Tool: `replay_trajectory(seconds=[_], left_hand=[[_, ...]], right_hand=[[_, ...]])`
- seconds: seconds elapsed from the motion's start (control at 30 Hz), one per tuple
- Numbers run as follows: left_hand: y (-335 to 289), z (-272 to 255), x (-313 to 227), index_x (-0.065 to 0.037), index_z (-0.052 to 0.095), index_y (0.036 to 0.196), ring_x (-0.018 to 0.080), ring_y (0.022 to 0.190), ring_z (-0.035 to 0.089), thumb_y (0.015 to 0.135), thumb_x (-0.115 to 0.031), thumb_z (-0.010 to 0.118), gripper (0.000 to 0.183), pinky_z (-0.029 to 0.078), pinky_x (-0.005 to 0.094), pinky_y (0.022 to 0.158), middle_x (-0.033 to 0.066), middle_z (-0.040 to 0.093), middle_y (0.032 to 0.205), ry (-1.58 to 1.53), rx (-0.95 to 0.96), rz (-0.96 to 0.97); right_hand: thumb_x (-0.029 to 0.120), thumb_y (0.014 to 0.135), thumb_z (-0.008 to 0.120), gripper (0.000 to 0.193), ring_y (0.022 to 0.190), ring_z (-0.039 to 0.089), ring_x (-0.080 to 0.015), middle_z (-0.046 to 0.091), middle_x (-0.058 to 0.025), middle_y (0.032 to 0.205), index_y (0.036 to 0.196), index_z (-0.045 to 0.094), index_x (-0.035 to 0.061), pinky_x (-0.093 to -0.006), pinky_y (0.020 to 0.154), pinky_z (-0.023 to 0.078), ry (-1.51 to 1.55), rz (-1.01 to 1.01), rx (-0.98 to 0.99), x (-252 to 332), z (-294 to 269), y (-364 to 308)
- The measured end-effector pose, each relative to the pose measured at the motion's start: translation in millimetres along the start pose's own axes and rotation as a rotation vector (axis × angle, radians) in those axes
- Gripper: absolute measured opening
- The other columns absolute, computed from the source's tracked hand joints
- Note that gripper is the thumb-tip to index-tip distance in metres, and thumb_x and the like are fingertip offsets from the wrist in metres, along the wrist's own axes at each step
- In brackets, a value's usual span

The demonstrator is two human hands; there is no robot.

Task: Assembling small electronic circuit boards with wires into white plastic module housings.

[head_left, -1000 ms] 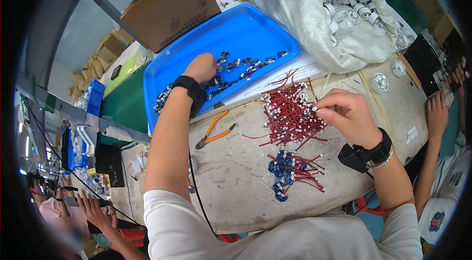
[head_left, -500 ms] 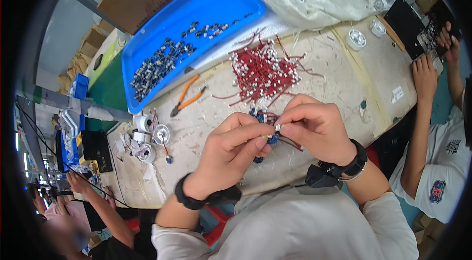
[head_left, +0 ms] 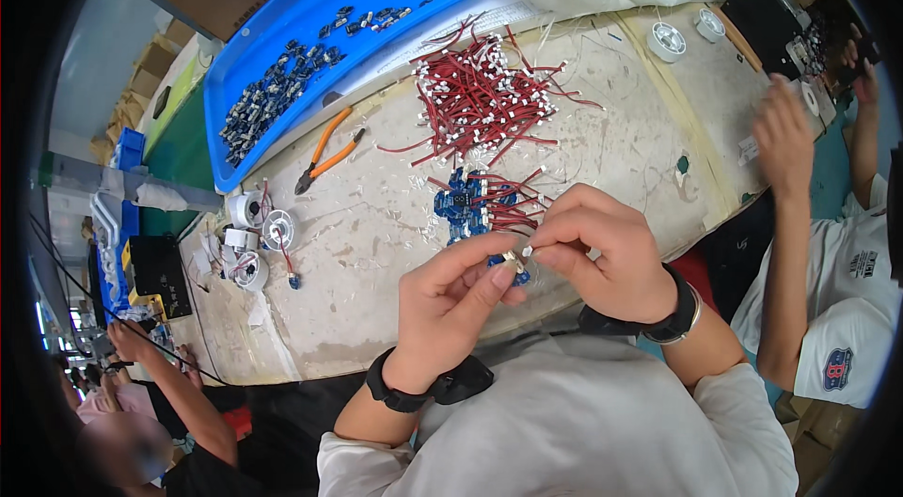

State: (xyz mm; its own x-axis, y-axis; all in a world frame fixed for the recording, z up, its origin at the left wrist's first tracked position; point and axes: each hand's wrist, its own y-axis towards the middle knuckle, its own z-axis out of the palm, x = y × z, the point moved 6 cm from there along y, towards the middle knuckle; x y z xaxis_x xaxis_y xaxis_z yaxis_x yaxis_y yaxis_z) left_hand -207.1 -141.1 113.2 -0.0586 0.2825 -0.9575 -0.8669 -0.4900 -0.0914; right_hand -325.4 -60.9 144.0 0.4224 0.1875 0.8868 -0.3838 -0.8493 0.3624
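Close to the table's near edge, my left hand (head_left: 446, 301) pinches a small blue circuit board (head_left: 520, 278) between thumb and fingers. My right hand (head_left: 609, 257) is closed on a tiny white cable connector (head_left: 528, 252), held right beside the board; whether the two touch I cannot tell. Just beyond my fingers lies a cluster of blue circuit boards (head_left: 458, 198) with red and dark wires attached. Farther off is a heap of short red cables (head_left: 482, 104) with white connectors at their ends.
A blue tray (head_left: 218, 102) at the far left holds many small boards. Orange-handled cutters (head_left: 329, 151) lie near it. White round housings (head_left: 246, 269) with wires stand at left, others (head_left: 667, 43) at far right. Co-workers' arms (head_left: 785, 158) reach in at both sides.
My hands have drawn nearer to me relative to the table, uncovering the board cluster. The connector and board stay in my fingers. The right-hand co-worker's near hand has lifted and blurs.
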Motion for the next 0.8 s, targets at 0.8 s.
replay_trajectory(seconds=[0.8], left_hand=[[2.8,-8.3,-2.8,0.002,0.054,0.101,0.0068,0.068,0.051,0.084,-0.005,0.053,0.018,0.044,0.0192,0.055,0.0042,0.055,0.085,0.23,-0.024,0.122]], right_hand=[[0.001,0.071,0.061,0.011,0.066,0.052,-0.02,0.055,-0.0077,0.078,0.082,0.06,0.0016,-0.0255,0.057,0.042,0.091,0.169,0.087,-9.4,14.2,-4.6]])
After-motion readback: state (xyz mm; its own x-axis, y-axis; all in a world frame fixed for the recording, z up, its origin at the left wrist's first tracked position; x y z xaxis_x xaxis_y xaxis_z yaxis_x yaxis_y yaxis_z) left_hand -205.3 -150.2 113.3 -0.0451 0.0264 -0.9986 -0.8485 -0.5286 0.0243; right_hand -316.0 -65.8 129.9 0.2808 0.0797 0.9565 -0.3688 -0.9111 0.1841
